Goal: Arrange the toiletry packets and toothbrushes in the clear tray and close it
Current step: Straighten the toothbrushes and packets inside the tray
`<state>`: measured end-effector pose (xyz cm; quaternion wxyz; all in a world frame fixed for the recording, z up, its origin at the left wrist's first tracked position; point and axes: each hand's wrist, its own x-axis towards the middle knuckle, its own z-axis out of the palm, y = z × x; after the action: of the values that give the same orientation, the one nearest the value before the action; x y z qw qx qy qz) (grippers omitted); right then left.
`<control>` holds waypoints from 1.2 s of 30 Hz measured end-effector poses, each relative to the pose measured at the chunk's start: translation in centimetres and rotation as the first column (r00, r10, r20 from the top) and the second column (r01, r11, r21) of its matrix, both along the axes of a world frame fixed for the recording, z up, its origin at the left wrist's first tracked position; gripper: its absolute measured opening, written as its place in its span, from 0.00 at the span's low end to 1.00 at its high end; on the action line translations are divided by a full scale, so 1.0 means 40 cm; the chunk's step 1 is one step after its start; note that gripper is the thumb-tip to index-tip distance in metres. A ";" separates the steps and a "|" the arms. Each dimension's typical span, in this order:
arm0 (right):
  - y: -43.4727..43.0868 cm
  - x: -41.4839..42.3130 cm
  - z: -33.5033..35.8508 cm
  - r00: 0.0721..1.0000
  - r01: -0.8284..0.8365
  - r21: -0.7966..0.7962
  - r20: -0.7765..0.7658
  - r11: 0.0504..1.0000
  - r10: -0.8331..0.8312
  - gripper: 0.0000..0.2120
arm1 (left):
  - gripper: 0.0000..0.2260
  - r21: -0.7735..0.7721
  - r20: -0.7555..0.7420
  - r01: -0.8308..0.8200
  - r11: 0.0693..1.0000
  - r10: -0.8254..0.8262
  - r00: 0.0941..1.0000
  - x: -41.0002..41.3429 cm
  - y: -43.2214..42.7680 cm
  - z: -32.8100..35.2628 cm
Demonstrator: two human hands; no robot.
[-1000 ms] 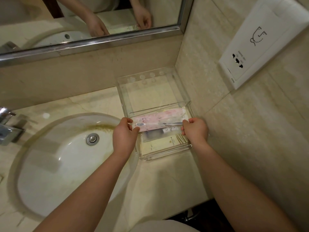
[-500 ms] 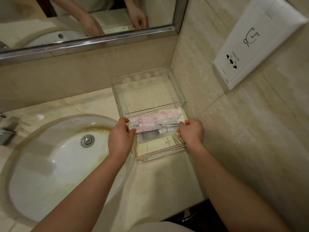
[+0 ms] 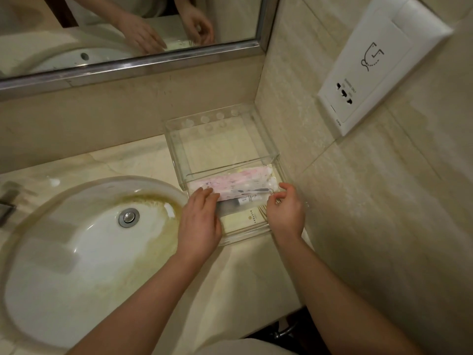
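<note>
Where both hands pinched the pink packet earlier, left hand now lies flat, right hand loosely curled; tray hugs the wall.

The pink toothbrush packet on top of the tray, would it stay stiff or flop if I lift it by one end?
The pink toothbrush packet looks like thin crinkled film, so the wrapper probably flexes. The long shape suggests a rigid brush inside, likely keeping it straight. Seemingly light, perhaps slippery; the left hand and right hand steady both ends.

Beige marble counter, stained white sink, framed mirror, tiled wall, white socket plate right.
</note>
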<state>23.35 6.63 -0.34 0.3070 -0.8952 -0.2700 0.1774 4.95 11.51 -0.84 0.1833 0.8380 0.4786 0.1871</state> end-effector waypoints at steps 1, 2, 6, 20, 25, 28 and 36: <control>0.001 0.003 0.002 1.000 0.002 -0.010 -0.002 1.000 -0.002 0.17 | 0.22 -0.032 0.056 -0.053 0.998 0.054 0.997 -0.001 -0.002 -0.001; 0.005 0.009 0.005 1.000 0.003 -0.017 0.000 1.000 -0.003 0.17 | 0.21 -0.079 0.114 -0.127 0.989 0.136 0.984 -0.004 -0.001 0.000; 0.017 0.026 0.026 1.000 0.010 -0.029 0.028 1.000 -0.009 0.16 | 0.22 -0.145 0.185 -0.299 0.943 0.322 0.928 -0.032 0.016 0.016; 0.012 -0.076 -0.037 0.854 -0.467 -0.203 0.148 0.861 0.499 0.23 | 0.35 -0.100 -0.180 0.064 0.993 -0.081 0.980 -0.063 -0.020 -0.003; 0.023 -0.101 -0.032 0.829 -0.496 -0.282 0.129 0.821 0.545 0.25 | 0.32 -0.168 -0.310 0.083 0.982 -0.132 0.941 -0.067 -0.022 -0.002; 0.030 -0.107 -0.026 0.815 -0.504 -0.335 0.121 0.796 0.567 0.27 | 0.31 -0.169 -0.307 0.082 0.982 -0.131 0.943 -0.072 -0.023 0.004; 0.015 -0.141 0.008 0.836 -0.484 -0.296 0.121 0.823 0.535 0.26 | 0.29 -0.165 -0.257 0.064 0.984 -0.106 0.961 -0.087 -0.018 0.035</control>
<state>17.71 7.21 -0.04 0.1026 -0.8344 -0.5048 0.1961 1.47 10.79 0.54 0.1903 0.8585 0.4754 0.0278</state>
